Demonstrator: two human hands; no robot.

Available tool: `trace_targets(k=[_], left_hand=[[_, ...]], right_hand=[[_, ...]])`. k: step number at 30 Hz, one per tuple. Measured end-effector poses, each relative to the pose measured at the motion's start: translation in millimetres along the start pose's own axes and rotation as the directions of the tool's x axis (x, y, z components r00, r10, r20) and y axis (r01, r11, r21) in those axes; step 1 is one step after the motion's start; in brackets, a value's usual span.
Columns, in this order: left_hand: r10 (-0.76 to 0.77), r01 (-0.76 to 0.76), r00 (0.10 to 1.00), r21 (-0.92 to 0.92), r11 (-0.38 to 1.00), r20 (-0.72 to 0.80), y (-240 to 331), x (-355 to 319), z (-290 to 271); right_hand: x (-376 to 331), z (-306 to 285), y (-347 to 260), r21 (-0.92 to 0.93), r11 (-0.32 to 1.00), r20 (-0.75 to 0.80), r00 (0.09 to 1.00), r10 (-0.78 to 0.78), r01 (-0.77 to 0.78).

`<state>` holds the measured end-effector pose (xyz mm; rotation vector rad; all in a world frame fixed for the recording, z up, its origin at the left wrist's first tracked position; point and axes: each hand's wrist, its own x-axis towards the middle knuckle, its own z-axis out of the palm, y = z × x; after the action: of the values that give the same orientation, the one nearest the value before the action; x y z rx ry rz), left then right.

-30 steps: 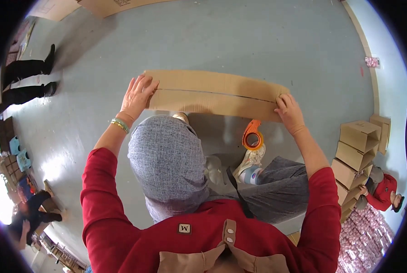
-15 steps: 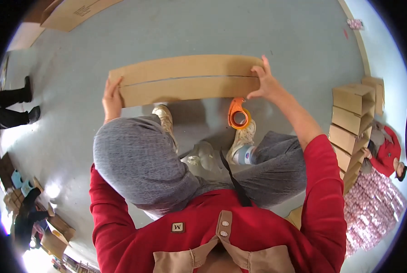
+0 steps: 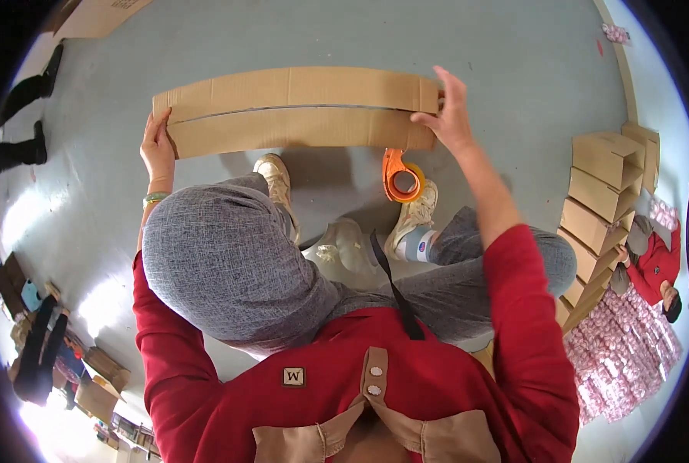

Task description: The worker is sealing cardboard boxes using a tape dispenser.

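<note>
A long, narrow cardboard box (image 3: 298, 127) lies crosswise in front of me, its two top flaps meeting along a thin seam. At its left end my left hand (image 3: 158, 150) grips the corner, thumb near the seam and fingers along the end. My right hand (image 3: 454, 119) holds the right end, thumb on the top and the other fingers around the end, index finger lifted and slightly blurred. An orange tape dispenser (image 3: 394, 171) with a roll of tape is between the box's near edge and my right shoe (image 3: 417, 212).
Cardboard boxes (image 3: 591, 208) are stacked at the right, beside a person in red (image 3: 653, 266) and a heap of pink-and-white packages (image 3: 626, 355). Another person's dark-clad legs (image 3: 20, 147) are at the far left. A clear plastic bag (image 3: 348, 243) lies between my feet.
The box and both hands have shifted away from me and a little left. My right hand has turned at the box's end. The person's legs at the left have moved farther up the picture.
</note>
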<state>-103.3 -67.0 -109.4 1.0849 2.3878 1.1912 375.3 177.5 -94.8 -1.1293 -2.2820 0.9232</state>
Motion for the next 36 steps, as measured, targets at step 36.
trace_targets(k=[36], left_hand=[[-0.148,0.139,0.988,-0.168,0.976,-0.039,14.7,-12.5,-0.9]], right_hand=[[94.6,87.4,-275.7,0.293,0.947,0.549,0.834,-0.05,-0.136]])
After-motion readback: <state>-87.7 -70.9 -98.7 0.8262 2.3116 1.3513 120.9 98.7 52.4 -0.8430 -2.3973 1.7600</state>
